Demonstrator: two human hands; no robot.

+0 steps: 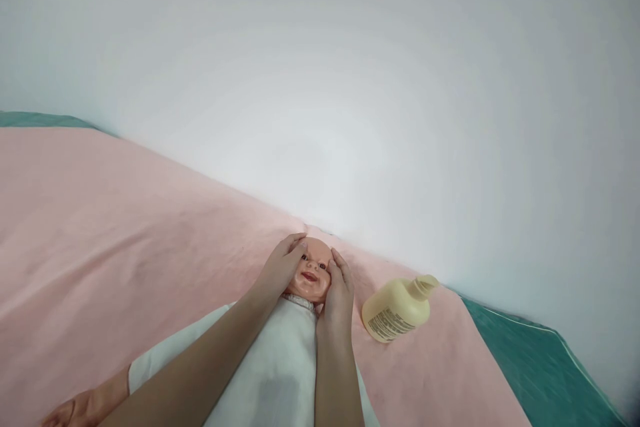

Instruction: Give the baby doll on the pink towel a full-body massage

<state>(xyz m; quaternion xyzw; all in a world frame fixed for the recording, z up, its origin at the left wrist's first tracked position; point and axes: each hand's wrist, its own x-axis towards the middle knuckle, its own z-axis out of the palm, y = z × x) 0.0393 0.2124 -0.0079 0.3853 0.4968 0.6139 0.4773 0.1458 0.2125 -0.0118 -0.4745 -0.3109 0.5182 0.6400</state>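
Observation:
A baby doll [313, 280] in a white long-sleeved top [273, 360] lies on its back, its head away from me. My left hand [283, 267] is curved along the left side of the doll's head, with the thumb near one eye. On the other side, my right hand [340, 290] cups the cheek and temple, fingertips close to the other eye. The head is held between both palms. One bare doll hand [87, 404] shows at the lower left; my forearms cover part of the doll's body.
A pale yellow pump bottle [395, 314] with a printed label stands to the right of my right hand. Pink cloth [125, 227] lies beneath everything, with a green covering [535, 354] showing past its edges. A plain white wall [320, 94] rises right behind the doll's head.

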